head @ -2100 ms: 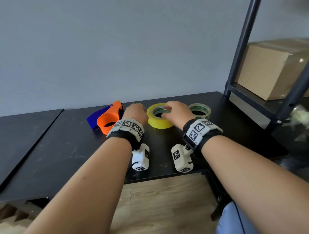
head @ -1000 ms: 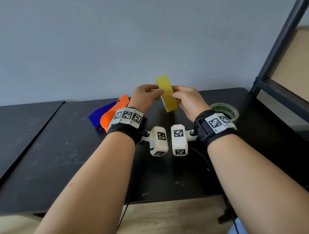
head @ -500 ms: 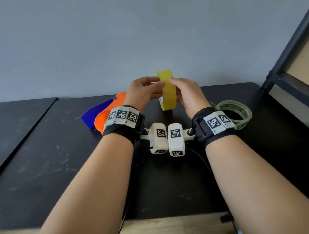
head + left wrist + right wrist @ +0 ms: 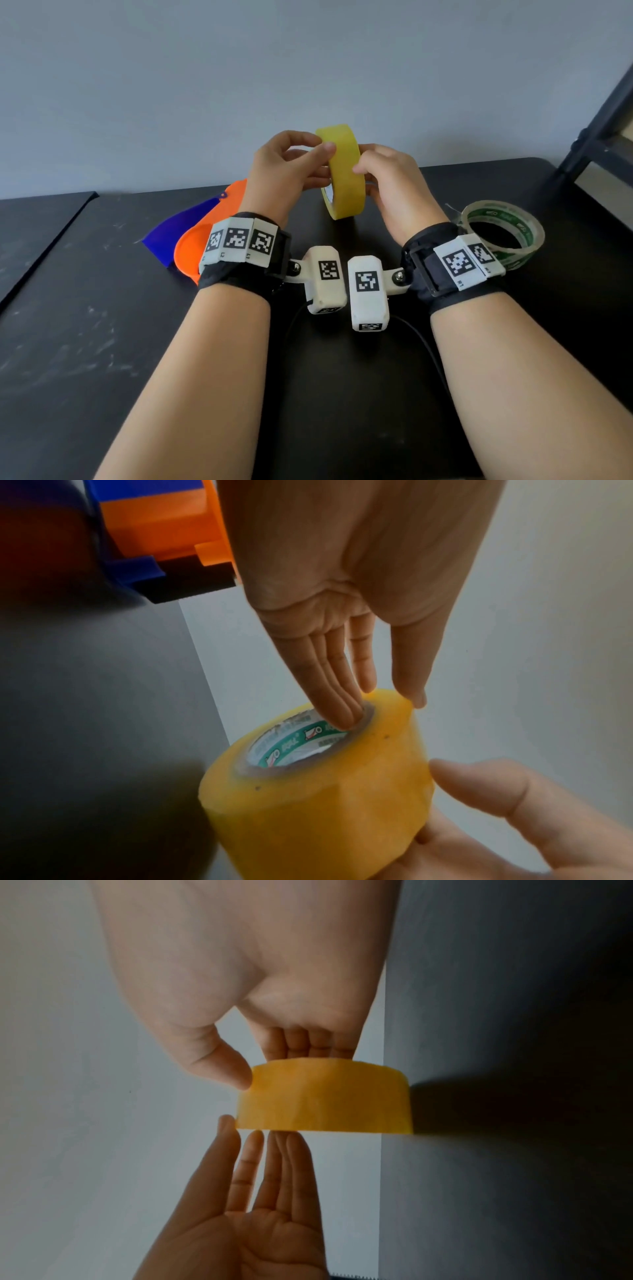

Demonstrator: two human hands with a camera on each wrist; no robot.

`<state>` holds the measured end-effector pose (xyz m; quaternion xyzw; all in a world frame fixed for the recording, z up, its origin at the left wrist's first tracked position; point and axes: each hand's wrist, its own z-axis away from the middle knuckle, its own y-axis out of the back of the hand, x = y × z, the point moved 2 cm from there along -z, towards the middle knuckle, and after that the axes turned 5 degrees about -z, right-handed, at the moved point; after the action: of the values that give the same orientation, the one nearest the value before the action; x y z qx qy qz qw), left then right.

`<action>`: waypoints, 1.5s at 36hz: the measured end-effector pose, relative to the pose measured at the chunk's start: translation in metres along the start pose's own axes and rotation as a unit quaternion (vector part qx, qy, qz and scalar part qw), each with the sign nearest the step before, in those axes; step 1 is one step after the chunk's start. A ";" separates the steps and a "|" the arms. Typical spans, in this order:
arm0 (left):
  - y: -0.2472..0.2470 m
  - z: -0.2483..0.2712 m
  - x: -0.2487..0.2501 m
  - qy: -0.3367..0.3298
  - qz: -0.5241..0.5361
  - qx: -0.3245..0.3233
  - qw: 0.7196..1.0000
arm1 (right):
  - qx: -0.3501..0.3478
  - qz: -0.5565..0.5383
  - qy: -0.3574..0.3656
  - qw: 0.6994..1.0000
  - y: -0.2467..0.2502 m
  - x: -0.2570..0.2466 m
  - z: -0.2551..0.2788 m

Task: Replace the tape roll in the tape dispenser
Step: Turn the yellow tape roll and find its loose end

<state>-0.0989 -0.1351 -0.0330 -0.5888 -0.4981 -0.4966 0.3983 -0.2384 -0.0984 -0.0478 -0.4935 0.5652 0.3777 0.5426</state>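
The yellow translucent tape roll (image 4: 343, 171) is held on edge above the black surface (image 4: 85, 325), between both hands. The left hand (image 4: 284, 171) forms a grip with thumb on the outer band and fingers (image 4: 342, 691) at the core rim. The right hand (image 4: 394, 185) grips the opposite face, thumb on the band. The core's green-and-white printed label is unreadable. Left of the roll lies the orange-and-blue plastic tape dispenser (image 4: 205, 236); right of it lies a clear tape roll with green-printed core (image 4: 503, 233).

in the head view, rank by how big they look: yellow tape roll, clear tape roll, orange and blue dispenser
1. orange and blue dispenser, though the left hand hides part.
2-3. yellow tape roll and clear tape roll: too alike; the yellow one is held edge-on.
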 end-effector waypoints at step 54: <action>-0.001 0.012 0.001 0.000 0.027 -0.030 0.999 | -0.009 -0.070 0.021 0.997 0.000 -0.001 -0.001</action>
<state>-0.0976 -0.1227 -0.0341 -0.6138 -0.4671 -0.5005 0.3932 -0.2387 -0.0990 -0.0466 -0.5441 0.5371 0.3338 0.5514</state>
